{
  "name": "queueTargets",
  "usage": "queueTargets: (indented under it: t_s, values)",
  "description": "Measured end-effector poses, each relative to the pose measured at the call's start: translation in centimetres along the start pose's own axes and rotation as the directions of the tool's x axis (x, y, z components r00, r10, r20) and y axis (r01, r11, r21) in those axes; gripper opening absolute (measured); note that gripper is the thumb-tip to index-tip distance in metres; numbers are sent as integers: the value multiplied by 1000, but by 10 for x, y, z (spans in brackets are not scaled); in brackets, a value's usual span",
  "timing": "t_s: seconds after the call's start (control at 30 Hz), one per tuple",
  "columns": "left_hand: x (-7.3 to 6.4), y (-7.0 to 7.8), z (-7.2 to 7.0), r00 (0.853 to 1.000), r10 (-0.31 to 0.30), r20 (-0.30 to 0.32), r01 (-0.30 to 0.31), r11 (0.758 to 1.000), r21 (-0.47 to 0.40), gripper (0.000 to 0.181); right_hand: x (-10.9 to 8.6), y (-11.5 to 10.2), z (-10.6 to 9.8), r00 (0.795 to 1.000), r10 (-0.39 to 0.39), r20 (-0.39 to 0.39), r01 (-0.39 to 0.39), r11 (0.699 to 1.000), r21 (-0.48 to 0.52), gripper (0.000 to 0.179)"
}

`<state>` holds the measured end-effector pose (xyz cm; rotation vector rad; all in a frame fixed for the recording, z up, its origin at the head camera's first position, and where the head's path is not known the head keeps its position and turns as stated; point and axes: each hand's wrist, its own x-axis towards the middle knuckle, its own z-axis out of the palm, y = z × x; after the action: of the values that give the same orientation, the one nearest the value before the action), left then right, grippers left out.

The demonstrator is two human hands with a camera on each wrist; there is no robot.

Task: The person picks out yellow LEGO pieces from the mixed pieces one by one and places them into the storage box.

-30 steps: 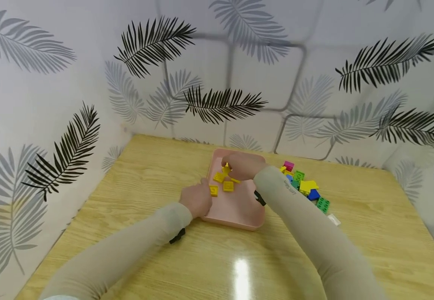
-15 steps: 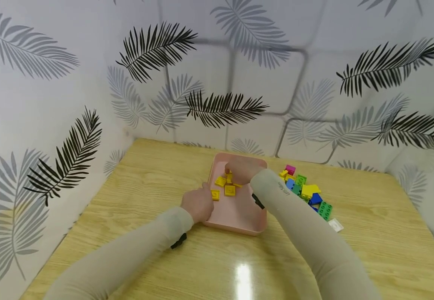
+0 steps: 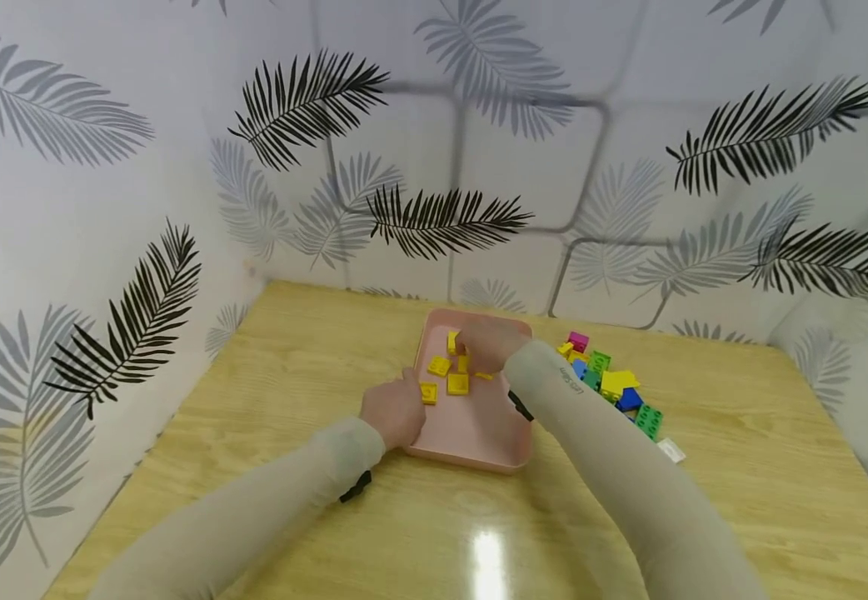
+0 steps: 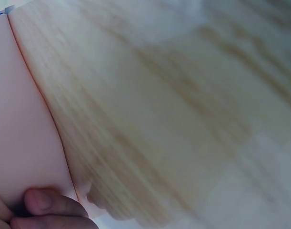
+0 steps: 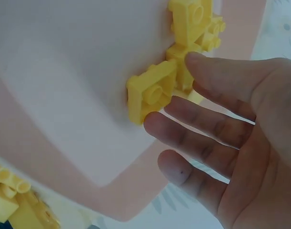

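In the head view, my left hand (image 3: 393,408) grips the left rim of a pink tray (image 3: 471,433). Its fingers (image 4: 45,202) show against the tray's wall in the left wrist view. My right hand (image 3: 488,343) is over the tray's far half. There, thumb and index finger pinch a small yellow brick (image 5: 183,71), the index fingertip partly hidden behind the thumb. The other fingers are loosely extended beside a tilted square yellow brick (image 5: 152,93). Several yellow bricks lie in the tray, among them a square one (image 3: 458,384) and a studded one (image 3: 439,366).
Right of the tray is a loose pile of coloured bricks: a magenta one (image 3: 577,341), a yellow one (image 3: 618,383), a green one (image 3: 649,421) and a white one (image 3: 671,451). The wooden table (image 3: 314,350) meets a leaf-patterned wall (image 3: 524,167) at the back.
My right hand has shifted slightly among the yellow bricks; one that was at its fingers now stands apart beside the fingertips. The left hand keeps its hold on the rim.
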<state>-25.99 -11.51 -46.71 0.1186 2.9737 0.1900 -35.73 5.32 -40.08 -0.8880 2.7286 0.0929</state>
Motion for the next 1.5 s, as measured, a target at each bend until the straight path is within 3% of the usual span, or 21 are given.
queueTargets:
  t_s: [0.2,0.4,0.63,0.9,1.07,1.5]
  values:
    - [1,1,2,1000,-4,-9,3,1000,-11,45,-13,3,-3,1000,12,-18,-13,1000,-6,29]
    - [3,2,0,999,10,-31,-10,1000,4,42,-40,16,-11,991,-24,-131,23,1000,-12,32]
    - [4,4,-4,999,40,-24,-39,998,39,55,-76,46,-18,971,41,-236,-28,998,57,32]
    - [4,1,-4,1000,21,21,-21,1000,19,59,-97,73,4,970,82,-228,-64,994,87,32]
    - [3,0,-1,1000,13,27,-14,1000,9,60,-112,83,16,965,69,-252,-45,994,99,32]
    - [-1,3,1,999,4,48,-3,1000,-10,60,-158,118,20,957,128,-259,-89,984,155,32]
